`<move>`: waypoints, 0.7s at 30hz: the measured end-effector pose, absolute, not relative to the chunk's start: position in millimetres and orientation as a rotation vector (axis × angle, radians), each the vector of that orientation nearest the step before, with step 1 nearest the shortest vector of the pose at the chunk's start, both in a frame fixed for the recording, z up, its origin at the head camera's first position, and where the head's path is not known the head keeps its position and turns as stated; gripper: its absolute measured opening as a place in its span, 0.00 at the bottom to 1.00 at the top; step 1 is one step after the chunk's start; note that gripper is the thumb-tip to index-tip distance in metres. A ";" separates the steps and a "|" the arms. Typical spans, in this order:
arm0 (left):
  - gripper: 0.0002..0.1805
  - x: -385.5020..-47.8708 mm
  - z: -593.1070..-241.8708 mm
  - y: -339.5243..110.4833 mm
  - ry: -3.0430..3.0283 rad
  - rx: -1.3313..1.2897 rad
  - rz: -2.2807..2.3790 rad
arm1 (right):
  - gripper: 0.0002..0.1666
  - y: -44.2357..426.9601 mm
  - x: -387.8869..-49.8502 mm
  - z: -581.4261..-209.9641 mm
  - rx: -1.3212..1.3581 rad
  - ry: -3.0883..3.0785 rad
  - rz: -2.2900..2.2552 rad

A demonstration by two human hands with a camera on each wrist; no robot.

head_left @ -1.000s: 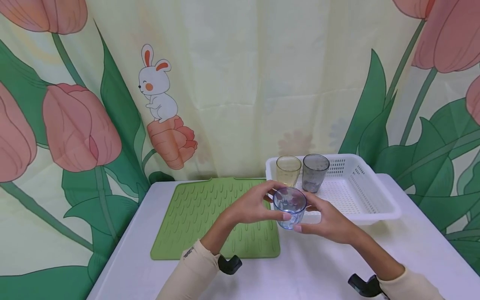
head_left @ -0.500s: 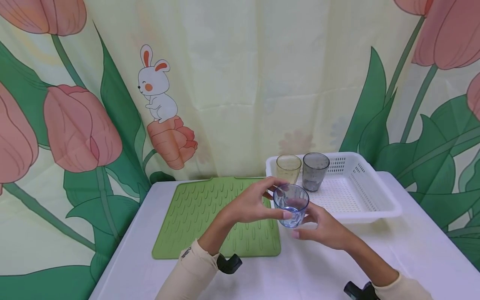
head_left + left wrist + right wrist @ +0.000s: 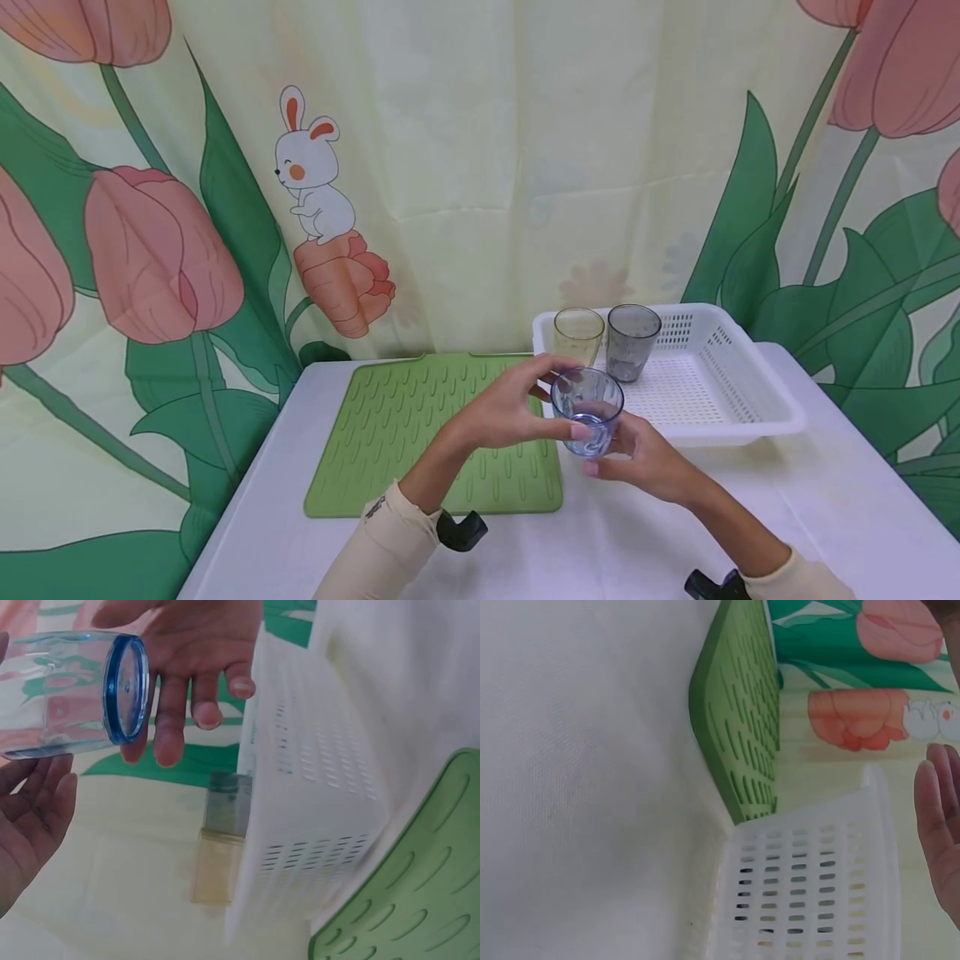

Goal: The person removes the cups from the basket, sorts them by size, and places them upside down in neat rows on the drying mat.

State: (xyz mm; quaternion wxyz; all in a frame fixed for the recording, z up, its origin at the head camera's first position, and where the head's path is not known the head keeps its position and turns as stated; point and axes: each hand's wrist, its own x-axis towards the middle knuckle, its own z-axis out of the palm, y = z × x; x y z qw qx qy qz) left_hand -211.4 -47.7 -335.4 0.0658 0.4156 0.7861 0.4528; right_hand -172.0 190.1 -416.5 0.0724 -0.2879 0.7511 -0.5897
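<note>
A clear blue-tinted glass [image 3: 587, 421] is held above the table, just in front of the white basket. My left hand [image 3: 502, 410] grips it from the left, thumb on the near side. At its lower right is my right hand [image 3: 654, 460], fingers spread and relaxed; contact is hard to tell in the head view. In the left wrist view, the right hand [image 3: 199, 641] has loose fingers beside the base of the glass [image 3: 75, 694], while the left hand [image 3: 34, 825] holds its side. A hand [image 3: 939, 825] shows at the right wrist view's edge.
The white perforated basket [image 3: 776, 412] is at the back right, with a yellow glass [image 3: 577, 333] and a grey glass [image 3: 632, 346] upright at its left end. A green ridged mat [image 3: 420, 442] lies left of it on the white-covered table [image 3: 600, 550]. Behind hangs a printed curtain [image 3: 465, 167].
My right hand has moved slightly down, its fingers loosening from the glass's side. The glass has shifted slightly right in my left hand.
</note>
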 end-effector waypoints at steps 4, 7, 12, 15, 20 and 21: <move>0.38 -211.0 -336.8 -47.8 2.358 1.228 1.373 | 0.37 189.0 -172.0 -417.4 -0.826 2.260 -1.768; 0.38 -211.8 -338.3 -48.2 2.358 1.222 1.365 | 0.37 188.6 -171.8 -417.5 -0.800 2.241 -1.775; 0.38 -212.9 -340.6 -49.1 2.346 1.239 1.351 | 0.37 188.6 -171.8 -418.5 -0.783 2.214 -1.772; 0.38 -213.2 -342.0 -49.1 2.335 1.247 1.344 | 0.37 188.9 -172.2 -419.6 -0.788 2.212 -1.763; 0.40 -213.6 -343.4 -49.2 2.338 1.244 1.329 | 0.36 189.9 -172.3 -421.2 -0.801 2.203 -1.762; 0.41 -213.7 -343.5 -49.5 2.342 1.243 1.323 | 0.36 190.2 -172.2 -421.4 -0.810 2.203 -1.766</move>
